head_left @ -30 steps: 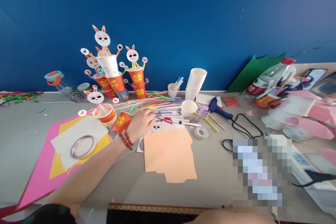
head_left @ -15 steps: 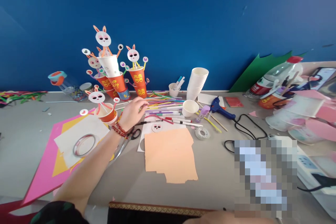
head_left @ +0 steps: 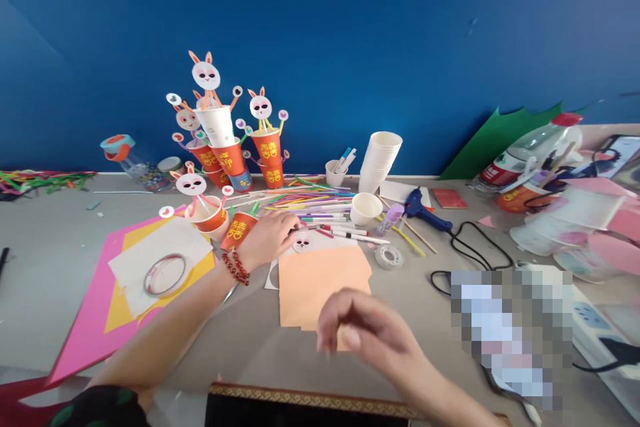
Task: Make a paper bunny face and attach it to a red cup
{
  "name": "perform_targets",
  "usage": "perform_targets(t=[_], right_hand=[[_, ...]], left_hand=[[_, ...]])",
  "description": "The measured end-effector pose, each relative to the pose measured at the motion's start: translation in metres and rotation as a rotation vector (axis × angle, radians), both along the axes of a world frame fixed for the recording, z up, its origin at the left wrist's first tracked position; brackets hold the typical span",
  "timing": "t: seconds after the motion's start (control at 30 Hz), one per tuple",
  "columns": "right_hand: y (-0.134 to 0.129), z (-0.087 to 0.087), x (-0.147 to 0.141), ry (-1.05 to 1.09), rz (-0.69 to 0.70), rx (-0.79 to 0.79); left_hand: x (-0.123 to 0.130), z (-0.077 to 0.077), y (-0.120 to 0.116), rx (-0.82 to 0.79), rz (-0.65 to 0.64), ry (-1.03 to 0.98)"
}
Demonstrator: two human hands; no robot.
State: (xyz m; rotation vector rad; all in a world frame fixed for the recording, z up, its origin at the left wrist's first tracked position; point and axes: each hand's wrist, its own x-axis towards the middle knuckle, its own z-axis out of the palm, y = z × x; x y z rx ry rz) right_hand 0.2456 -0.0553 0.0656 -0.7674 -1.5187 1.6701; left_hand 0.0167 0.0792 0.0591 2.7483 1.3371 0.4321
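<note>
My left hand (head_left: 273, 238) reaches over the table, its fingers bent together beside the markers (head_left: 345, 232); what the fingertips hold, if anything, is hidden. A red paper cup (head_left: 239, 230) with gold characters leans by the left wrist, green pipe cleaners at its top. My right hand (head_left: 373, 337), slightly blurred, hovers over the lower edge of a peach paper sheet (head_left: 323, 273). Its fingers curl, with a gap before the thumb and nothing visible between them. A small round rabbit face (head_left: 301, 242) lies on white paper just above the peach sheet.
Rabbit-topped cups (head_left: 220, 127) stand at the back left, with pipe cleaners (head_left: 310, 199) spread beside them. A tape ring (head_left: 165, 273) rests on stacked paper. A white cup stack (head_left: 383, 157), glue gun (head_left: 425, 210), clear tape (head_left: 389, 255) and power strip (head_left: 593, 327) are rightward.
My right hand has risen from the bottom edge to above the peach sheet. My left hand has moved right and lower, and the leaning red cup now shows by its wrist.
</note>
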Motion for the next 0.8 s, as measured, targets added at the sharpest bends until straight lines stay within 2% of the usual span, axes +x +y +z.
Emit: perform_targets(t=[0.07,0.13,0.23,0.37,0.47,0.57,0.63,0.7,0.8], right_hand=[[0.030,0.010,-0.002,-0.112,-0.279,0.100],[0.043,0.003,-0.002,-0.127,-0.377,0.101],[0.044,-0.013,0.002,-0.169,-0.446,0.208],[0.041,-0.013,0.010,-0.178,-0.595,0.300],[0.044,-0.008,0.010,-0.121,-0.573,0.290],[0.046,-0.011,0.007,-0.004,-0.485,0.150],[0.044,-0.014,0.006,0.070,-0.479,0.081],[0.039,-0.015,0.008,0.098,-0.480,0.051],[0.024,-0.011,0.011,0.063,-0.456,0.000]], left_hand=[[0.010,0.011,-0.016,-0.033,-0.061,-0.059],[0.023,0.019,-0.032,-0.106,-0.174,-0.179],[0.039,0.024,-0.049,-0.145,-0.328,-0.223],[0.044,0.022,-0.055,-0.212,-0.260,-0.279],[0.045,0.020,-0.055,-0.256,-0.259,-0.264],[0.051,0.019,-0.055,-0.239,-0.265,-0.243],[0.054,0.017,-0.058,-0.240,-0.232,-0.233],[0.053,0.015,-0.062,-0.288,-0.215,-0.234],[0.047,0.014,-0.074,-0.422,-0.256,-0.261]])
